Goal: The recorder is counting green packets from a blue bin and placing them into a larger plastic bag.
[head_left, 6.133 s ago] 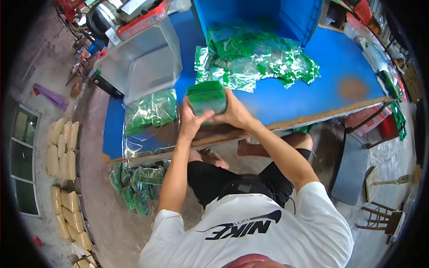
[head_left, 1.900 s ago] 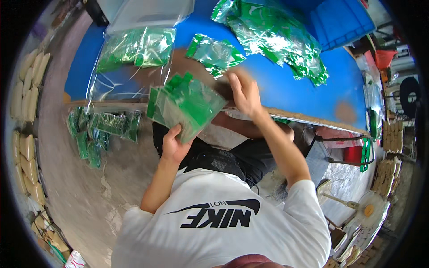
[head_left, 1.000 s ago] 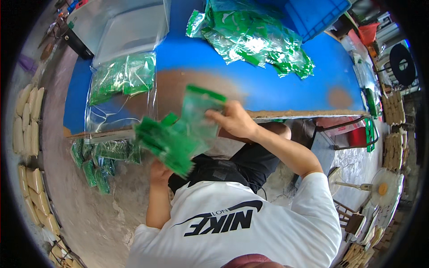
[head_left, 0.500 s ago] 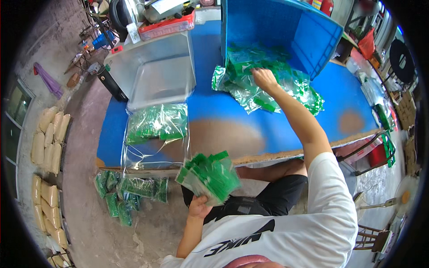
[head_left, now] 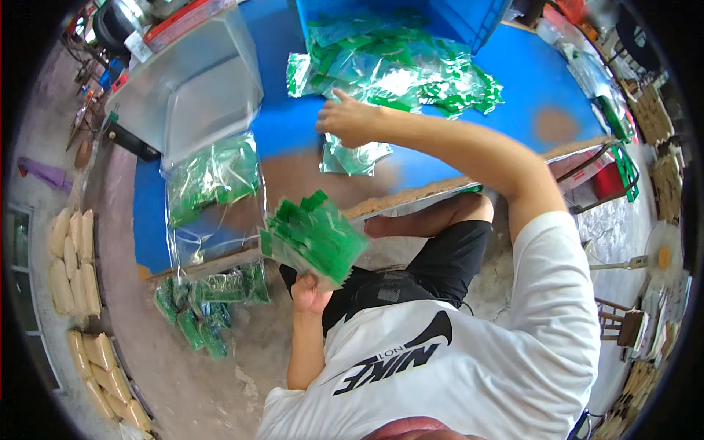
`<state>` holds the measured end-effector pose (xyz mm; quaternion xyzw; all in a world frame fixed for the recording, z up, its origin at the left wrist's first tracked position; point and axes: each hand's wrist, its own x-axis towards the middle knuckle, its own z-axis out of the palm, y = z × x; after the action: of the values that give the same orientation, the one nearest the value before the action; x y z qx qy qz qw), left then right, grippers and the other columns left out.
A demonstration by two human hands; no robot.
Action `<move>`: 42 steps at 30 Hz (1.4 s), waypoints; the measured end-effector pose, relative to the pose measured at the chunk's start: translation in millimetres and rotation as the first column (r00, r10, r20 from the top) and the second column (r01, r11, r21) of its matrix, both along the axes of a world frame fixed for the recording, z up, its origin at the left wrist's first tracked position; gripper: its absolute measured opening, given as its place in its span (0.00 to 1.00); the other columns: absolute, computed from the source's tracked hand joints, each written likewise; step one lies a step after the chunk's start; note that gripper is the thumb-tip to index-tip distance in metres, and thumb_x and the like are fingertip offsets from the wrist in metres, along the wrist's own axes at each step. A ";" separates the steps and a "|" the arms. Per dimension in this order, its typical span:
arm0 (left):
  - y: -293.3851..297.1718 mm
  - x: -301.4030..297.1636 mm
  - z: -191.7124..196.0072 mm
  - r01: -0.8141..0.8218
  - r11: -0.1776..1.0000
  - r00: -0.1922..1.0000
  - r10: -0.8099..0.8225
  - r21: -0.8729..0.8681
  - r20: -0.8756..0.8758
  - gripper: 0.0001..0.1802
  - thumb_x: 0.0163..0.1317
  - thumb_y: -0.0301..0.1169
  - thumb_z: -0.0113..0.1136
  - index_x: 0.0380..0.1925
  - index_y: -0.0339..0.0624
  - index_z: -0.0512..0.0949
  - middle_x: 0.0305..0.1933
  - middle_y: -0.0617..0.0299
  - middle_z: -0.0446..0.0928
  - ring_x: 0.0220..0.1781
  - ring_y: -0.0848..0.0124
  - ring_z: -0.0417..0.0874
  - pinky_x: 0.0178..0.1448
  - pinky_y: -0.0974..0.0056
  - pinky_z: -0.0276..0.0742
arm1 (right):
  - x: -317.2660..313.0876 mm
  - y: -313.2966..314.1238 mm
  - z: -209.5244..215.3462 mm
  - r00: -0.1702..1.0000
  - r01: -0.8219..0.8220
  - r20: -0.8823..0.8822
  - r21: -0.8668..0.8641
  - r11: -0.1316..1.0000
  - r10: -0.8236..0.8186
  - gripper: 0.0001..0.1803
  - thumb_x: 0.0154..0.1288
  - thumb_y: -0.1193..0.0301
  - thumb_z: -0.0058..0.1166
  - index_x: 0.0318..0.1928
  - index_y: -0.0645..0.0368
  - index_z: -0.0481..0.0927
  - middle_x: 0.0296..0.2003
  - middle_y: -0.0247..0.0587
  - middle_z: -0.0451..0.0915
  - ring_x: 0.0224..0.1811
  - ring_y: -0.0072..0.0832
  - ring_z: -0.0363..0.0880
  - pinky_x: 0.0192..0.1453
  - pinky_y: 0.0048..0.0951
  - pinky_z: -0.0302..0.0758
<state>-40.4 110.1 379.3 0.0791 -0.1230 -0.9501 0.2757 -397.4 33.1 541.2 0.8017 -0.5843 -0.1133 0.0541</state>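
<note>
My left hand [head_left: 312,293] grips a thick stack of green-printed clear packets [head_left: 314,236] held over my lap, in front of the table edge. My right hand [head_left: 350,119] reaches out over the blue table [head_left: 293,132] and pinches a few green packets [head_left: 353,155] that hang from its fingers near the table's worn brown patch. Just beyond it lies a loose heap of the same green packets [head_left: 400,70], spilling out of a blue crate [head_left: 455,18].
A clear plastic bag holding green packets [head_left: 213,180] lies at the table's left front, a grey plastic tub [head_left: 194,92] behind it. More filled bags [head_left: 205,304] sit on the floor below. Tan sacks [head_left: 70,249] line the left. A red crate [head_left: 605,176] stands to the right.
My right hand has drawn back from the heap toward me with a few packets in its fingers. My left hand has kept the stack over my lap, lifting it slightly.
</note>
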 end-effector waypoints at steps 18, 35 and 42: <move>12.2 -5.7 49.3 -0.210 0.975 0.922 0.220 -0.066 0.319 0.32 0.57 0.22 0.69 0.63 0.42 0.72 0.61 0.62 0.78 0.66 0.64 0.77 0.74 0.54 0.71 | 102.9 124.6 -50.4 0.474 0.402 0.852 0.017 0.915 -0.224 0.23 0.76 0.65 0.45 0.67 0.61 0.71 0.62 0.56 0.75 0.72 0.48 0.67 0.75 0.50 0.61; 5.8 -33.5 84.2 0.008 0.668 0.776 0.466 -0.744 0.426 0.42 0.51 0.27 0.76 0.68 0.38 0.68 0.64 0.60 0.75 0.63 0.67 0.76 0.67 0.58 0.73 | 91.7 142.2 -18.8 0.117 0.290 0.981 0.114 0.950 -0.154 0.79 0.40 0.49 0.83 0.81 0.59 0.37 0.76 0.62 0.54 0.79 0.53 0.55 0.80 0.49 0.55; -100.7 -93.4 119.4 0.283 0.017 0.813 0.526 -0.959 0.249 0.52 0.48 0.28 0.79 0.72 0.34 0.60 0.67 0.50 0.70 0.68 0.59 0.72 0.73 0.57 0.66 | 51.9 114.2 -8.4 -0.156 0.300 0.985 0.118 0.947 -0.073 0.76 0.39 0.60 0.86 0.80 0.59 0.41 0.74 0.59 0.59 0.76 0.50 0.61 0.78 0.44 0.61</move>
<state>-133.8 9.4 498.7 0.1482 -0.8131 -0.4841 0.2873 -345.5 147.2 532.8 0.5132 -0.5419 0.5619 -0.3568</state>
